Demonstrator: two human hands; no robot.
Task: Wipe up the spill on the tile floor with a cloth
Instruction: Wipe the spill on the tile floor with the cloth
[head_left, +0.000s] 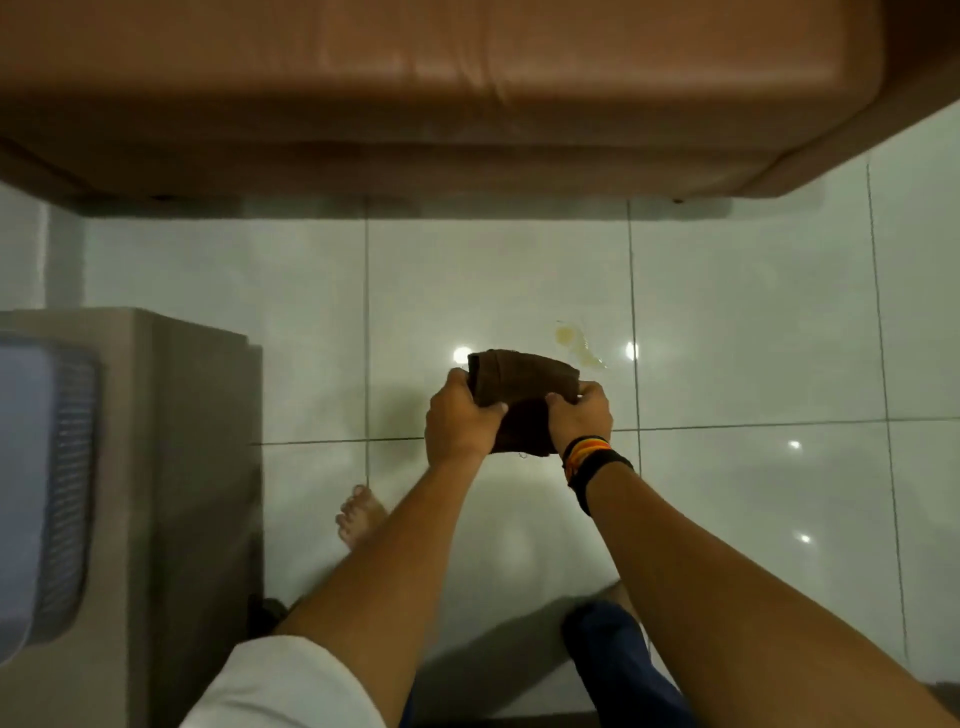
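A dark brown cloth (524, 387) is held in the air above the pale tile floor (753, 322), folded over between both hands. My left hand (460, 421) grips its left end and my right hand (579, 413), with bands on the wrist, grips its right end. A small yellowish spill (576, 343) lies on the tile just beyond and to the right of the cloth. The cloth is apart from the spill.
A brown leather sofa (441, 93) runs across the far side. A beige cabinet or appliance (171, 493) stands at the left. My bare foot (358, 517) is on the floor below my arms, and a dark blue trouser leg (618, 660) shows at the bottom.
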